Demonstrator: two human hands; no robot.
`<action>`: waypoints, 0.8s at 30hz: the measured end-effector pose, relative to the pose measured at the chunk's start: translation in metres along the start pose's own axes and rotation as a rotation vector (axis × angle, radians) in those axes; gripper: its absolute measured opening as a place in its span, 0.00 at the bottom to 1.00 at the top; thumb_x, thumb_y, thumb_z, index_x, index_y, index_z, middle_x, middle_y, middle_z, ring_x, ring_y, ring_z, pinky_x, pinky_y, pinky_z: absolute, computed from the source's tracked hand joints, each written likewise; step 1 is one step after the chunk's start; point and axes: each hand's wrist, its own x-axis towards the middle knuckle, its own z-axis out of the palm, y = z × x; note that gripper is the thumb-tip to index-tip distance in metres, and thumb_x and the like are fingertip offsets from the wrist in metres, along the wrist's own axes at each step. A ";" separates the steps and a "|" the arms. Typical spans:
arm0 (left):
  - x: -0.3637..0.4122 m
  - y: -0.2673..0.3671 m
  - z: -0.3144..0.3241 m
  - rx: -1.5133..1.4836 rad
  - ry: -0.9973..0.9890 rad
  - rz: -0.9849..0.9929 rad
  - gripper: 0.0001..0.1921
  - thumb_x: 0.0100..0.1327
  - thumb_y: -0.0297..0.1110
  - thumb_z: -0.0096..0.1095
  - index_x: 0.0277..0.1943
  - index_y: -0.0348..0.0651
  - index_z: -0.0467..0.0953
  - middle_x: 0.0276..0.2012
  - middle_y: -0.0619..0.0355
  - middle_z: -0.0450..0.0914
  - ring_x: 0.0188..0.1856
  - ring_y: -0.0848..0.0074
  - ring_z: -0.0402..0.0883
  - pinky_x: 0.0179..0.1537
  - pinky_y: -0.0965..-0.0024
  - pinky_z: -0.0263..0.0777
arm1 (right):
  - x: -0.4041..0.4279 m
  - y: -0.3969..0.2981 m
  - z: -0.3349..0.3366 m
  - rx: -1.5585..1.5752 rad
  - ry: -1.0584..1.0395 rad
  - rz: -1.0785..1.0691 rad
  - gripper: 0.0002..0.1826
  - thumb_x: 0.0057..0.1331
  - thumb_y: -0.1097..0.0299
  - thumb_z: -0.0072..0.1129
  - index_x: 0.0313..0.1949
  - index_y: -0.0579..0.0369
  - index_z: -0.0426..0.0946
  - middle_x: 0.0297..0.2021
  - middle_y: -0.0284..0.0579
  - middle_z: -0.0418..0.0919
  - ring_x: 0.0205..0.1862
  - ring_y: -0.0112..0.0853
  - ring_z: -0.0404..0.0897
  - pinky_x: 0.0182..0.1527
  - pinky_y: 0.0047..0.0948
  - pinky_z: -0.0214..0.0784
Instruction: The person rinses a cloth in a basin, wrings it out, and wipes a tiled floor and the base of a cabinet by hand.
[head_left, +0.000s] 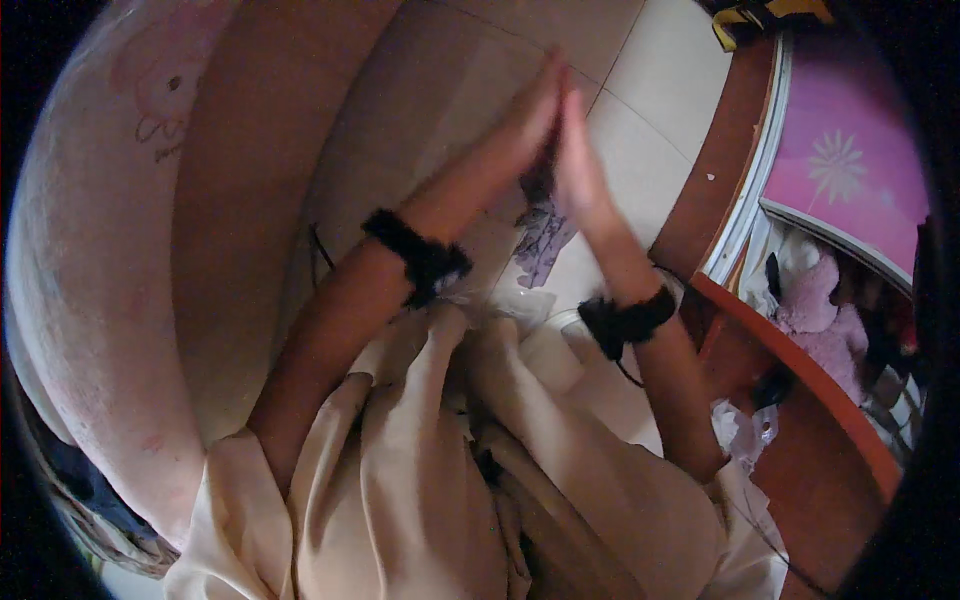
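My left hand (531, 114) and my right hand (580, 161) meet at the fingertips in front of me, both flat and stretched out. Between the lower palms a narrow gap remains, and I see nothing held there. Motion blurs the fingers. Each wrist wears a fuzzy black band, the left wristband (416, 255) and the right wristband (630, 322). Beneath my hands a purple-grey patterned piece (541, 244), perhaps cloth or plastic, lies on the tiled floor (442, 97). My lap is covered by beige cloth (420, 450).
A pale bed-like surface (105, 300) with a drawing curves along the left. At the right stand a pink sliding panel (840, 135) with a flower and a red-brown wooden ledge (802, 360). A pink plush toy (817, 300) sits behind the ledge. Crumpled clear plastic (742, 431) rests nearby.
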 end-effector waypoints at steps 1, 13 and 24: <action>0.009 0.004 -0.006 -0.005 -0.003 0.001 0.31 0.71 0.53 0.38 0.67 0.39 0.56 0.66 0.54 0.61 0.66 0.67 0.58 0.67 0.64 0.49 | -0.007 0.003 0.010 -0.124 -0.051 -0.109 0.37 0.72 0.42 0.25 0.70 0.59 0.42 0.71 0.43 0.41 0.72 0.35 0.41 0.70 0.31 0.30; 0.021 -0.011 -0.056 -0.620 -0.414 -0.225 0.41 0.65 0.63 0.41 0.61 0.25 0.56 0.55 0.39 0.68 0.58 0.57 0.67 0.63 0.55 0.56 | 0.012 0.016 -0.071 -0.958 0.164 -0.505 0.16 0.68 0.61 0.46 0.46 0.58 0.78 0.54 0.53 0.74 0.63 0.47 0.64 0.64 0.37 0.55; 0.022 -0.015 -0.067 -0.647 -0.616 -0.302 0.35 0.66 0.61 0.42 0.56 0.31 0.60 0.52 0.38 0.72 0.54 0.53 0.73 0.59 0.56 0.64 | 0.006 0.003 -0.063 -0.857 0.178 -0.536 0.09 0.55 0.70 0.65 0.36 0.57 0.81 0.35 0.43 0.80 0.38 0.34 0.79 0.44 0.27 0.70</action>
